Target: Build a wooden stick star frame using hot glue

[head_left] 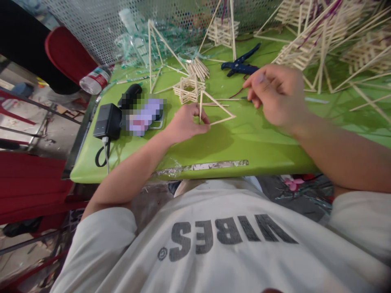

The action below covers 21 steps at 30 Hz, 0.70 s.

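Observation:
My left hand (189, 123) is closed on a small triangle of thin wooden sticks (218, 101), pinching its left corner between thumb and fingers. To its right, my right hand (275, 93) is raised over the table with its fingers curled together. A thin dark tip shows at those fingers, beside the end of a stick; what the hand holds is mostly hidden. Just behind the right hand lies a pair of dark blue pliers (240, 67). A star-shaped stack of short sticks (188, 88) sits beyond the triangle, with a bundle of sticks (198, 69) behind it.
On the left of the green table (214, 148) are a black power bank (107, 121) with a cable, a phone (148, 116) and a black object (131, 95). A clear bottle (134, 36) and plastic wrap stand behind. Stick frames (324, 49) crowd the right back.

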Motion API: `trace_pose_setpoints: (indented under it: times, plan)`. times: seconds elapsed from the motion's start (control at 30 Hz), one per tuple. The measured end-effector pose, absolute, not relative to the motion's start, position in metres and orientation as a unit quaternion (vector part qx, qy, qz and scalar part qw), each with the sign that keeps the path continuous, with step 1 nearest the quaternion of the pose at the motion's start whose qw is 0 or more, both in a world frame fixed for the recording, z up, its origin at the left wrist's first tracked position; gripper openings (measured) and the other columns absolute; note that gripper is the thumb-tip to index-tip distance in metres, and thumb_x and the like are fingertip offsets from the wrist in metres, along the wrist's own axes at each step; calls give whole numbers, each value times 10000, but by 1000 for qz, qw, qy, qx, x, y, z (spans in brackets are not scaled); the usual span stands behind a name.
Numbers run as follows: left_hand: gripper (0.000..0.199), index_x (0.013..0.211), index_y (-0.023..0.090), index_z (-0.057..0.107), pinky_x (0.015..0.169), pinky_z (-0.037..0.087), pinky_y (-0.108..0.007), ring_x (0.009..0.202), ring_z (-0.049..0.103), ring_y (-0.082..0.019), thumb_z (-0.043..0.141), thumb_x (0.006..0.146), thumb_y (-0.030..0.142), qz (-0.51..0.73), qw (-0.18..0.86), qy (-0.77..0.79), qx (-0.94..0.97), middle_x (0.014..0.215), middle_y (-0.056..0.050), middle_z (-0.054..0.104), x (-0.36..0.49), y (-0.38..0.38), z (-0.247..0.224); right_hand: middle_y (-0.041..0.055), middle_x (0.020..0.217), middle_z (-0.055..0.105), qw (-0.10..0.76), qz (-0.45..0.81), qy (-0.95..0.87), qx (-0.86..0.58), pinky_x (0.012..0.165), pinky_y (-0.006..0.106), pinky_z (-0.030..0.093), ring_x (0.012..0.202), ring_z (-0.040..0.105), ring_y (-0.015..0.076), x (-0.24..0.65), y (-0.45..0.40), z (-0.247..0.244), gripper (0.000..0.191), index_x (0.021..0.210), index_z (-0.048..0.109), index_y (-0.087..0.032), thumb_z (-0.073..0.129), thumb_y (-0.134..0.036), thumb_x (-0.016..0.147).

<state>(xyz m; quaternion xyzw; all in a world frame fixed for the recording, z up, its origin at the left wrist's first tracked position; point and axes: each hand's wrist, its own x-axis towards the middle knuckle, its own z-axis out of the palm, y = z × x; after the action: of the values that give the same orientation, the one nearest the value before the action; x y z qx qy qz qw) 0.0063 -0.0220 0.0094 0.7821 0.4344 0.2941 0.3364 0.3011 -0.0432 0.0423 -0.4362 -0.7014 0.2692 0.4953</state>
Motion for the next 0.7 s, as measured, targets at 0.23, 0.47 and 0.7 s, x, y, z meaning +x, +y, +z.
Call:
trace_pose_setpoints:
  times: [0.23, 0.47, 0.7]
  plan:
    - [48, 832, 243, 801, 1084, 594, -490, 1018, 734, -238, 846, 816, 245, 398, 321, 408, 757, 1004, -39, 788, 3, -22, 18, 41, 938, 750, 457, 412, -665, -423, 703, 393, 528, 743, 616, 205, 294, -49, 35, 329, 1108, 755, -295, 805, -617, 1062]
    - [57, 856, 238, 773, 1086, 599, -458, 1024, 757, -228, 822, 844, 266, 388, 321, 412, 759, 1006, -36, 812, 7, -25, 19, 63, 991, 805, 410, 389, -680, -467, 763, 409, 626, 782, 696, 220, 277, -60, 31, 254, 1104, 778, -255, 885, -410, 935]
    - [78, 858, 231, 779, 1087, 599, -470, 1026, 778, -246, 816, 845, 297, 370, 328, 397, 774, 1014, -42, 837, 10, -28, 21, 46, 984, 786, 392, 435, -673, -452, 778, 390, 608, 826, 676, 220, 272, -63, 33, 426, 1212, 825, -265, 945, -466, 855]
